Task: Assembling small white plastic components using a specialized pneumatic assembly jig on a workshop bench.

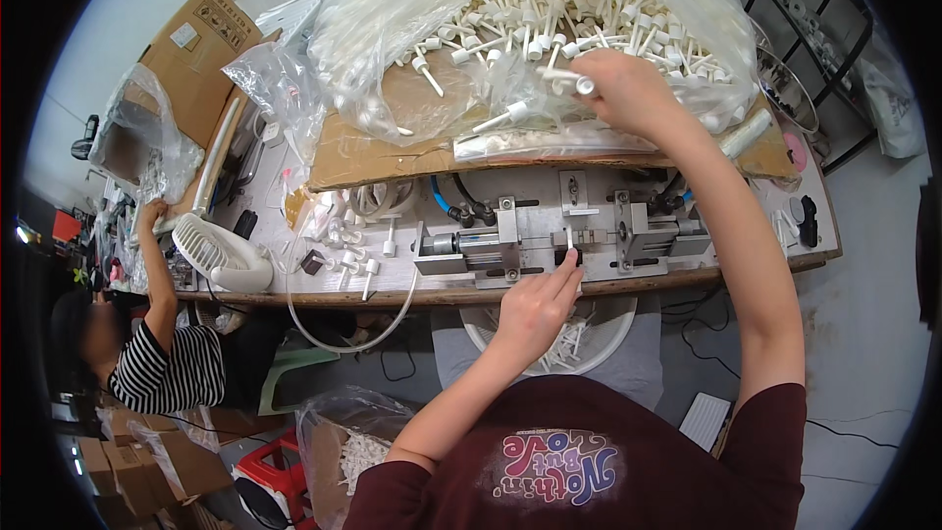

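Observation:
My right hand (628, 93) is closed around white plastic capped stems (561, 77), whose ends stick out to the left of the fingers. It is raised over the near edge of a large pile of similar white capped stems (579, 10) in a clear plastic bag. My left hand (535, 309) reaches up from below with its fingers stretched out. Its fingertips touch a small black block (566, 257) in the middle of a metal bench fixture (471, 250). A white stem stands upright by those fingertips. Whether the thumb grips anything is hidden.
Cardboard (392, 162) lies under the bag, behind the fixture. Loose white parts (343, 236) and a white fan (221, 250) stand to the left. A white basket (618, 329) with stems is below the table edge. Another person (172, 363) works at far left.

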Action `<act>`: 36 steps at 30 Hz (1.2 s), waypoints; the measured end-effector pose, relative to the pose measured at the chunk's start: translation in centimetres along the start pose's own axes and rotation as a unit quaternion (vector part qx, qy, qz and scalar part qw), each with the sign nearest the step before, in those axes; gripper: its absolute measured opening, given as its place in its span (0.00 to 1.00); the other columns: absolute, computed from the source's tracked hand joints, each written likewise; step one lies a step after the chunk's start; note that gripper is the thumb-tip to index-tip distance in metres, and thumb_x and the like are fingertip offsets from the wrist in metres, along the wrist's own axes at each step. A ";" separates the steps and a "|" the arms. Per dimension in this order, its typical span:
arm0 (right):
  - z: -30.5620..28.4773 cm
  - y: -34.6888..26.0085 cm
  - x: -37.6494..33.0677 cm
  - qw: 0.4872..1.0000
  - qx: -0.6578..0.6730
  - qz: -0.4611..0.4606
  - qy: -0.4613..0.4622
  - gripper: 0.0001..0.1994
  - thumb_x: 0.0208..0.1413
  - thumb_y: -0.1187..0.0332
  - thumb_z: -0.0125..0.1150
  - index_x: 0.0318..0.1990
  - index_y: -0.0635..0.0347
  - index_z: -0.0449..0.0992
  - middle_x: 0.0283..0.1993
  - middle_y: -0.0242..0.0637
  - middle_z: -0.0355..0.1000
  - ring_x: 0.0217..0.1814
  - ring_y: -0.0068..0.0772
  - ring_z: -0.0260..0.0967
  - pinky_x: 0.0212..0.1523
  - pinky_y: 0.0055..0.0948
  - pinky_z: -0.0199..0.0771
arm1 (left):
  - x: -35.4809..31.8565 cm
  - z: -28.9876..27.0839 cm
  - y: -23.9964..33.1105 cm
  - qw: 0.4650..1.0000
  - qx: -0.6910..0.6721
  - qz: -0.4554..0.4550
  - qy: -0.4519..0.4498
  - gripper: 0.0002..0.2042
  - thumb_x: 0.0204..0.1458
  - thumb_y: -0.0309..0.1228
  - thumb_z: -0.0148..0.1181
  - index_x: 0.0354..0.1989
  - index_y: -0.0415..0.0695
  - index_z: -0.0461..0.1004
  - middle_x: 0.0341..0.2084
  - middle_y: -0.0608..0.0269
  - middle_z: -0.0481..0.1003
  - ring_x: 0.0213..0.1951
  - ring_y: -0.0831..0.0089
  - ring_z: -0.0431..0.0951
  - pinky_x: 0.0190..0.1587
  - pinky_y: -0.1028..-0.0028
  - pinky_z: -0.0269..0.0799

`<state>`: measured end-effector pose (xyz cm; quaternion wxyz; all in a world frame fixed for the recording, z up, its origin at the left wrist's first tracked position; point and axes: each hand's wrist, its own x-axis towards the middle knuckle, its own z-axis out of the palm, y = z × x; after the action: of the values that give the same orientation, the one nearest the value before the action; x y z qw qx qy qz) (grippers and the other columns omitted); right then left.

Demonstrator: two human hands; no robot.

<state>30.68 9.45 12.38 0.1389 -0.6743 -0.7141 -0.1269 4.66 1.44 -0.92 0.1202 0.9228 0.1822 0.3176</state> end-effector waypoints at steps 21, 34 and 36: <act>1.5 -10.1 -12.7 0.515 0.776 0.364 0.002 0.10 0.63 0.63 0.61 0.42 0.61 0.75 0.34 0.36 0.77 0.32 0.23 0.76 0.31 0.24 0.79 | 3.4 -4.1 1.8 0.953 -0.248 -0.092 0.146 0.18 0.43 0.25 0.73 0.45 0.42 0.78 0.39 0.61 0.78 0.32 0.71 0.80 0.34 0.74 0.77; 2.2 -10.7 -18.0 0.483 0.756 0.435 0.082 0.12 0.62 0.62 0.63 0.42 0.63 0.76 0.34 0.37 0.78 0.25 0.15 0.70 0.24 0.15 0.69 | 0.4 -3.2 1.2 0.993 -0.103 -0.051 0.035 0.16 0.45 0.25 0.71 0.44 0.41 0.81 0.42 0.59 0.78 0.32 0.71 0.81 0.34 0.74 0.77; 1.9 -10.9 -18.4 0.486 0.751 0.439 0.085 0.11 0.62 0.63 0.62 0.42 0.63 0.76 0.32 0.35 0.76 0.24 0.15 0.69 0.23 0.15 0.69 | 0.1 -1.8 0.5 0.998 -0.044 -0.026 0.027 0.15 0.45 0.27 0.70 0.43 0.41 0.81 0.45 0.58 0.79 0.31 0.71 0.81 0.33 0.74 0.76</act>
<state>20.75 -7.57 3.87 0.6902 -0.5264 -0.1345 0.4780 3.73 1.27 0.73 0.1643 0.9024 0.1951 0.3473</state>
